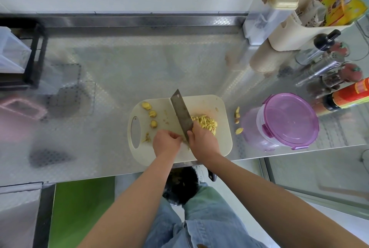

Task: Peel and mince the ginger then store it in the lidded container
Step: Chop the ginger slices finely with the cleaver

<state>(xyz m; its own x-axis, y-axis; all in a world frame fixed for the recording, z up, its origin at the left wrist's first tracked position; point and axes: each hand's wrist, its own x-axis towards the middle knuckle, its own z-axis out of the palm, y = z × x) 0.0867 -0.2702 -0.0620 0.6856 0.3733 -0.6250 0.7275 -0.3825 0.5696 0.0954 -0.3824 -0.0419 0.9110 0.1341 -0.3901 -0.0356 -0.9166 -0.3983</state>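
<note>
Ginger [204, 123] lies on a cutting board [223, 138] atop the steel counter [139, 68].

Yellow ginger strips [204, 123] heaped on board [219, 108], purple-lidded container [287, 120] closed

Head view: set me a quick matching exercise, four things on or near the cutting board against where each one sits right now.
Things:
1. cleaver
2. pile of ginger strips
3. ginger slices
4. lidded container

Places:
A. on the counter, right of the cutting board, purple lid on
B. left part of the board
C. gripped by the right hand
D. right part of the board, beside the blade

Pairs: 1-C, 2-D, 3-B, 4-A
</note>
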